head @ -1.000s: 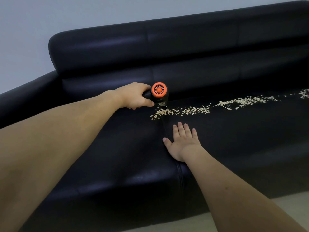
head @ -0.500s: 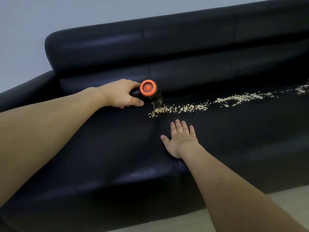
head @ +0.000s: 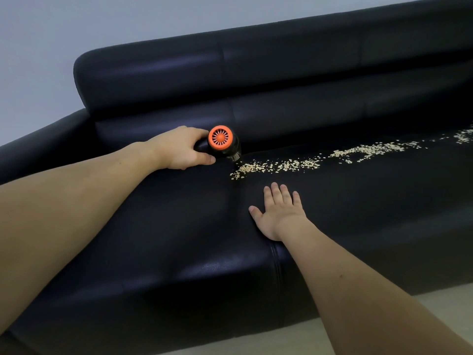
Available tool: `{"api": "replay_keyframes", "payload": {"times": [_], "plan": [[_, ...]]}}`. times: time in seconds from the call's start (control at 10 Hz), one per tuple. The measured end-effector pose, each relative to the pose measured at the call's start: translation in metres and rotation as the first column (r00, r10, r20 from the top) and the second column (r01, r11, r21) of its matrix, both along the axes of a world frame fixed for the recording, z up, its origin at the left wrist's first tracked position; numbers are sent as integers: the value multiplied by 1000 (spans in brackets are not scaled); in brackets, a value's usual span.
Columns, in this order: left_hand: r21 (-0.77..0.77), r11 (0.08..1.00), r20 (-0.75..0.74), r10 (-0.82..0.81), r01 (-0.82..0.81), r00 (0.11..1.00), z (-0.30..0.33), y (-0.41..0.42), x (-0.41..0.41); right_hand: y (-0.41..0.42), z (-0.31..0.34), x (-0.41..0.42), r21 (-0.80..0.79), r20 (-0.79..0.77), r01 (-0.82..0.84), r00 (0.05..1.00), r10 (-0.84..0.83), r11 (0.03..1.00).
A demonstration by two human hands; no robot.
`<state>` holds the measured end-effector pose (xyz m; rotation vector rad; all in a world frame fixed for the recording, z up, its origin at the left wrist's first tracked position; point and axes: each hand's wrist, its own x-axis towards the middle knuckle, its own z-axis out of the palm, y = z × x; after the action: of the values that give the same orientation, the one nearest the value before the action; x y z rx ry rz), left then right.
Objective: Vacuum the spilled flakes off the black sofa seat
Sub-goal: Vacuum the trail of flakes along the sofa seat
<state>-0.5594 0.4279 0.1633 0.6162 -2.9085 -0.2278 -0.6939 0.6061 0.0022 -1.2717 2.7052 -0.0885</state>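
A small handheld vacuum (head: 223, 142), black with an orange vented rear cap, is gripped by the left hand (head: 182, 149), fingers and thumb curled round its body. Its nozzle is pointed down at the seat of the black sofa (head: 158, 221), just at the left end of the spill. The flakes (head: 302, 163), pale and oat-like, are seen strewn in a long uneven band across the seat, running from just beside the nozzle out to the right edge of view, thicker in patches and thinner between. The right hand (head: 277, 213) is laid flat on the seat cushion, fingers straight and slightly spread, nothing held, near the band but apart from it. A pale wall (head: 76, 26) is seen behind the backrest.
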Motion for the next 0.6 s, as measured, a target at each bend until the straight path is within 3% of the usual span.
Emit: {"api": "replay_keyframes", "payload": {"times": [0.6], "plan": [[-38,999,26,-34,35,999,-5,-5,-8,0,0,0,-16,4,-1,1000,1,1000]]}}
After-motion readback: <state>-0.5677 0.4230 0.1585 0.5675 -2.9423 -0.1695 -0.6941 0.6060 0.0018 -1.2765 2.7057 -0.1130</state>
